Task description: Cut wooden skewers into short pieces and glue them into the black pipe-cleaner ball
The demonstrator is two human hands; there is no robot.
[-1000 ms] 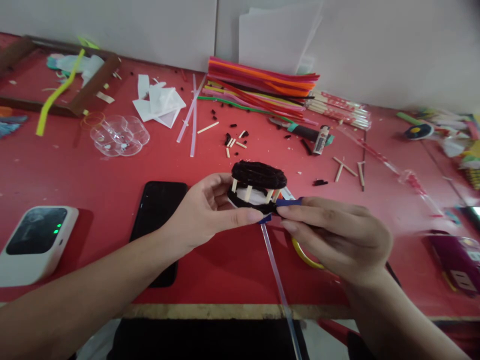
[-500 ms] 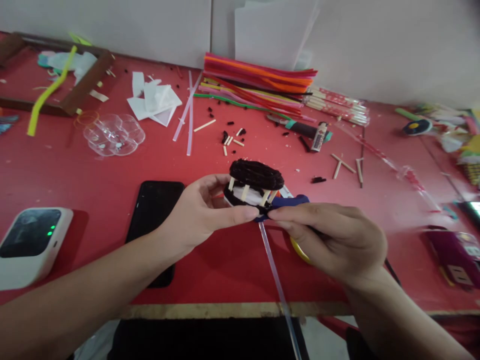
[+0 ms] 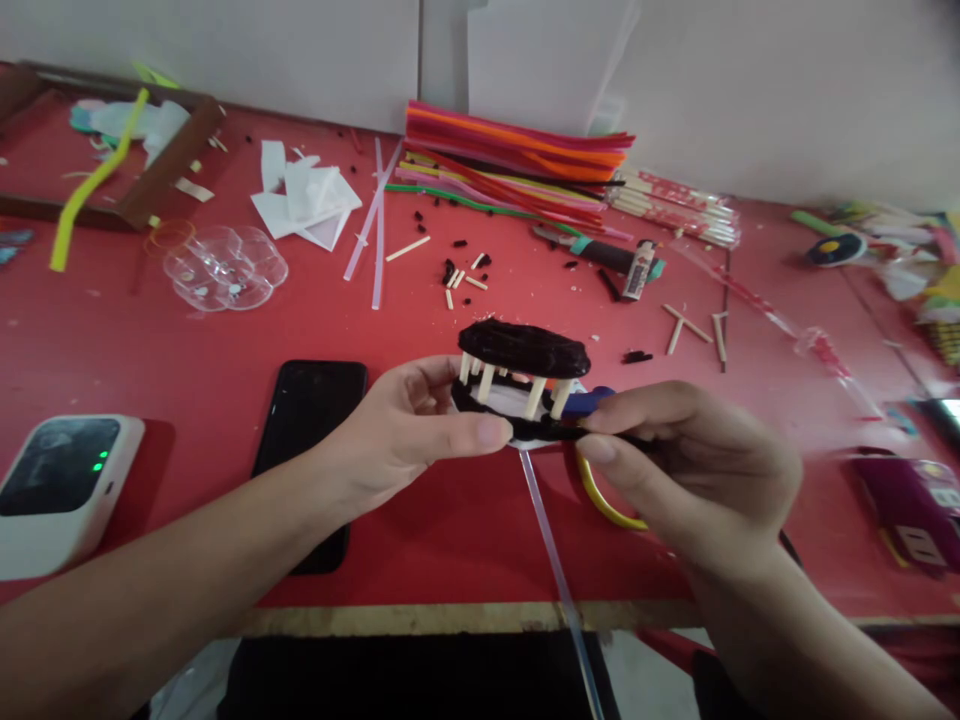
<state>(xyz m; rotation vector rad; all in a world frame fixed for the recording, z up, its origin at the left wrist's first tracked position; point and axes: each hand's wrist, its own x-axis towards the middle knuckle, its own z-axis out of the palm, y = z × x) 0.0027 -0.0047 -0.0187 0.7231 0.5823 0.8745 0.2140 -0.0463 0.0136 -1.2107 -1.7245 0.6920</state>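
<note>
My left hand (image 3: 427,410) is closed around the left side of a small craft model (image 3: 525,348). The model has a fuzzy black oval top, short pale stick posts and a white base edged in black. My right hand (image 3: 690,470) pinches a black pipe cleaner (image 3: 559,432) that runs along the base's front edge; its far end passes under the fingers. Behind and below the model lie scissors with a blue and yellow handle (image 3: 611,500), partly hidden by the right hand.
A black phone (image 3: 311,415) and a white device (image 3: 71,490) lie to the left. Colourful pipe cleaners (image 3: 517,140), stick pieces (image 3: 409,248), a glue gun stick (image 3: 379,240), white paper (image 3: 307,200) and a clear palette (image 3: 225,270) are spread behind. A small tube (image 3: 640,270) lies farther right.
My right hand has shifted right and slightly opened its angle, still pinching the black pipe cleaner. The model has turned, showing more of its posts; more of the yellow handle shows.
</note>
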